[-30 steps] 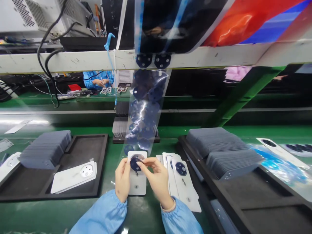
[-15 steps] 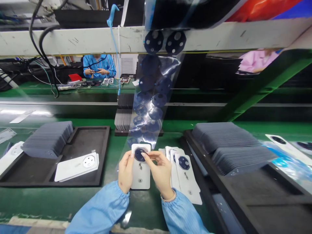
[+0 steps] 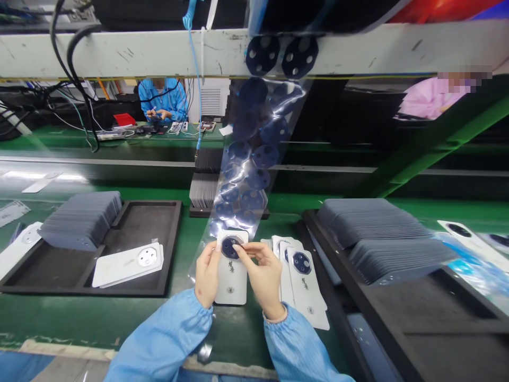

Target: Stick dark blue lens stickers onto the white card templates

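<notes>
A white phone back cover point(image 3: 231, 278) lies upright before me, with black lettering and a small round mark below its camera area. On that area sits a dark blue octagonal camera sticker point(image 3: 229, 247) with holes. My left hand point(image 3: 207, 273) grips the cover's left edge, thumb close to the sticker. From the other side, my right hand point(image 3: 263, 270) has thumb and fingertips together at the sticker's right edge, the thumb lying over it. Whether the sticker is fully flat cannot be seen under the thumb. Similar white covers point(image 3: 308, 284) with dark stickers lie fanned just right.
A see-through strip of dark stickers point(image 3: 264, 156) hangs from the white beam point(image 3: 159, 55) down behind the cover. Black trays point(image 3: 173, 249) with stacked grey sheets point(image 3: 81, 220) flank the green bench; another grey stack point(image 3: 377, 228) stands right. Two people sit beyond the beam.
The view has tilted and shifted slightly, so the scene sits a little higher. Both hands keep nearly the same hold; the cover's top edge and the sticker remain between them.
</notes>
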`<act>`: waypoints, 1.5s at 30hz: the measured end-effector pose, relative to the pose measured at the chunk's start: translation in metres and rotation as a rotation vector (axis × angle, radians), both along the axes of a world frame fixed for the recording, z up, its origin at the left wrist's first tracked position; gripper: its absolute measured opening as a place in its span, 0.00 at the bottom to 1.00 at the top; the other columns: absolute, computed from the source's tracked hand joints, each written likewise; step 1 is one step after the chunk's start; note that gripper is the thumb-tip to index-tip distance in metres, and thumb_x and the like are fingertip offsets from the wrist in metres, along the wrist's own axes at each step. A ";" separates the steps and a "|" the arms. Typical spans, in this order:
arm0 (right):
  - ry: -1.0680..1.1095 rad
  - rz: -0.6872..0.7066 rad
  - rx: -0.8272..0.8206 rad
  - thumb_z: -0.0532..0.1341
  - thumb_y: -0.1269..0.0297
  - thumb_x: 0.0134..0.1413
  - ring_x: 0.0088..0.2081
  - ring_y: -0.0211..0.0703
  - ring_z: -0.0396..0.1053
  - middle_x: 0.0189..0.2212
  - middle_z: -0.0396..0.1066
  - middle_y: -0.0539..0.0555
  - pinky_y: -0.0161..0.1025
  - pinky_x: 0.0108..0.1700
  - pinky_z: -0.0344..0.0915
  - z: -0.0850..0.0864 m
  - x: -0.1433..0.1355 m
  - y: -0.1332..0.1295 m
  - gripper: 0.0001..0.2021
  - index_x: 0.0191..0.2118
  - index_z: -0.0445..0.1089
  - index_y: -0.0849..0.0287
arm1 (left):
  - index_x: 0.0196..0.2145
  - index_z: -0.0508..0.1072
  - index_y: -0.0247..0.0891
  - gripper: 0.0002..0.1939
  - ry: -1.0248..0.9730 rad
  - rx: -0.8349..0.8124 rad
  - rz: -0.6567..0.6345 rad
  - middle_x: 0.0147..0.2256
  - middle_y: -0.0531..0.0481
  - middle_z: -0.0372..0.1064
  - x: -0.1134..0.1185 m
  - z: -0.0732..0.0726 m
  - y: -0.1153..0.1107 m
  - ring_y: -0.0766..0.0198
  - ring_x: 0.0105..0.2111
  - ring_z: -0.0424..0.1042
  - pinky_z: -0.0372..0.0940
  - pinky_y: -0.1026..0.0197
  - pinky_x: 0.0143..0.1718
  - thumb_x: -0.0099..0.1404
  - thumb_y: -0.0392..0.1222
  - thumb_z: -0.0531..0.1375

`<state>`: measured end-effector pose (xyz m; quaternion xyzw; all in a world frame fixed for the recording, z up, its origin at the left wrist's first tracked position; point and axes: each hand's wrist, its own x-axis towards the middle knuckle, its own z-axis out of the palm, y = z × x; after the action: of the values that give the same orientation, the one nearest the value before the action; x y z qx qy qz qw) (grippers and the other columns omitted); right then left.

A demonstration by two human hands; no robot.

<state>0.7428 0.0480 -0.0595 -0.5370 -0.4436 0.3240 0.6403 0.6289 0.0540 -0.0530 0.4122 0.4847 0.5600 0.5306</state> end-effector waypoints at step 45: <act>-0.145 0.036 -0.032 0.61 0.56 0.59 0.39 0.46 0.71 0.41 0.72 0.54 0.42 0.41 0.68 -0.004 0.008 0.004 0.12 0.46 0.68 0.55 | 0.48 0.69 0.37 0.20 -0.119 0.030 -0.297 0.43 0.44 0.76 0.008 -0.020 -0.005 0.58 0.44 0.76 0.70 0.61 0.44 0.60 0.44 0.65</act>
<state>0.7505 0.0521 -0.0635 -0.5610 -0.4930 0.3028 0.5920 0.6369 0.0492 -0.0730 0.4530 0.3778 0.5060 0.6292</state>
